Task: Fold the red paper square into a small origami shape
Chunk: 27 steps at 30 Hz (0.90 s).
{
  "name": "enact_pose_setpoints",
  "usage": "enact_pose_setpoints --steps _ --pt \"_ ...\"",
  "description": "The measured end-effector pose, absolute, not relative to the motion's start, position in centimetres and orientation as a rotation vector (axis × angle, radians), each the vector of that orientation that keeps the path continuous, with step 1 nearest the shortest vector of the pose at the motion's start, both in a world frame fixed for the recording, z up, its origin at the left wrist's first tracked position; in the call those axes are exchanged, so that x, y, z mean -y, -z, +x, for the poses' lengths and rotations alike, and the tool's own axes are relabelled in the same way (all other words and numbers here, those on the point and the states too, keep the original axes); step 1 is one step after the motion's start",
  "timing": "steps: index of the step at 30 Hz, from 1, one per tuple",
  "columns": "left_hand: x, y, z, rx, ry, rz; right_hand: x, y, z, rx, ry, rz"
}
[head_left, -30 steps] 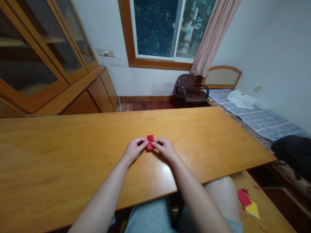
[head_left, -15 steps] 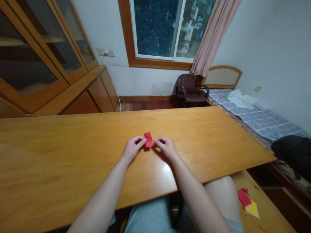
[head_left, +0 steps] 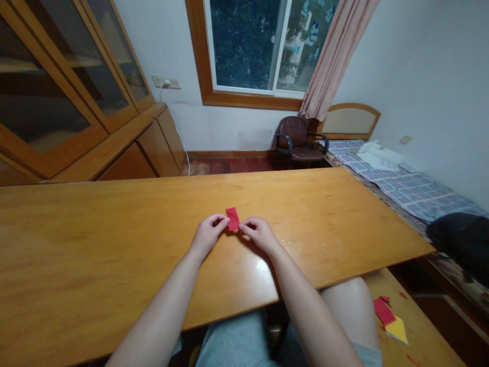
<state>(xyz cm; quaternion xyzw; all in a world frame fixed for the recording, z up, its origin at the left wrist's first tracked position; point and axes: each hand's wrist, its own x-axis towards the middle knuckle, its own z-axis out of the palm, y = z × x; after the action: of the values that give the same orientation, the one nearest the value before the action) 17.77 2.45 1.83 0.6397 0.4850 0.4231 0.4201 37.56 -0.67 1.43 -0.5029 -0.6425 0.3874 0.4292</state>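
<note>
A small red piece of paper [head_left: 233, 219], creased across its face, is held up just above the wooden table [head_left: 114, 244]. My left hand [head_left: 209, 232] pinches its left edge between thumb and fingertips. From the other side, my right hand [head_left: 260, 233] has its thumb and forefinger closed at the paper's lower right edge. Both forearms reach in from the near side of the table.
On a lower wooden surface at the right lie red paper [head_left: 384, 312] and yellow paper [head_left: 398, 330]. Tiny clear bits [head_left: 324, 248] dot the tabletop right of my hands. Beyond stand a brown armchair [head_left: 294, 137], a bed [head_left: 412, 188] and a black bag [head_left: 462, 244].
My right hand has moved slightly left, and its fingertips now meet the red paper's lower right edge. The paper has shifted a touch left in my left hand's pinch.
</note>
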Motion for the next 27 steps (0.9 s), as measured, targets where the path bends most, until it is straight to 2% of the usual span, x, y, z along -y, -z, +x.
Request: enact_pose_setpoints --steps 6,16,27 --pt "-2.6 -1.6 17.6 -1.213 -1.132 1.490 0.7 -1.5 37.5 1.521 -0.989 -1.267" --pt "-1.7 -2.5 18.3 -1.075 -0.810 1.855 0.5 -1.6 37.5 1.492 -0.982 -1.221" --pt "-1.5 -2.8 18.4 -1.056 -0.712 1.981 0.4 -1.6 37.7 1.284 -1.123 -1.155"
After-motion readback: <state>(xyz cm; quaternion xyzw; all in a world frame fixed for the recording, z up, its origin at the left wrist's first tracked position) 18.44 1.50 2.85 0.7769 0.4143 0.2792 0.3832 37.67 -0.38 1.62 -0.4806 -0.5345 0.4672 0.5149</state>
